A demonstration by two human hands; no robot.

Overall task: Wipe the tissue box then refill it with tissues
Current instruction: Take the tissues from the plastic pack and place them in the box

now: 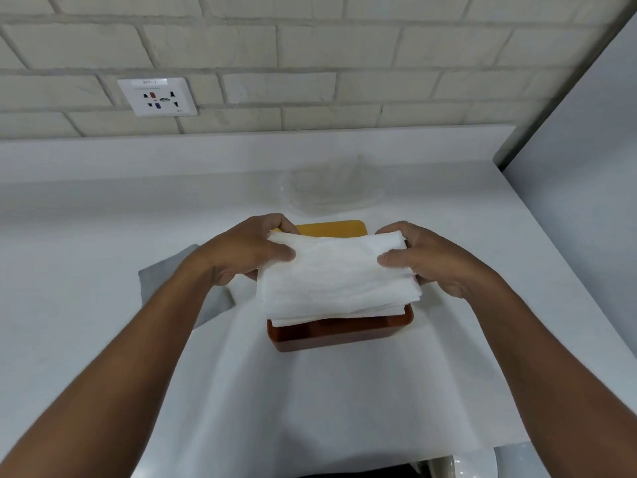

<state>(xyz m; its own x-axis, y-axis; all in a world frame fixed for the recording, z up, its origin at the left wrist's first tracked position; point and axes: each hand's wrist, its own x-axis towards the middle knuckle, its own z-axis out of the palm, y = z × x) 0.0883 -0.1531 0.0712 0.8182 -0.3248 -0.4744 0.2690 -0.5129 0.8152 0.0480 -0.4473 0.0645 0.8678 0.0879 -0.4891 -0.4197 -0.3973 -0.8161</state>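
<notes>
The stack of white tissues (336,274) was right over the open brown tissue box (341,334), which stood on the white counter (103,236). The left hand (241,251) gripped one end and the right hand (434,260) gripped the other. A yellow lid (331,228) lay just behind the box, a grey cloth (165,270) to its left
</notes>
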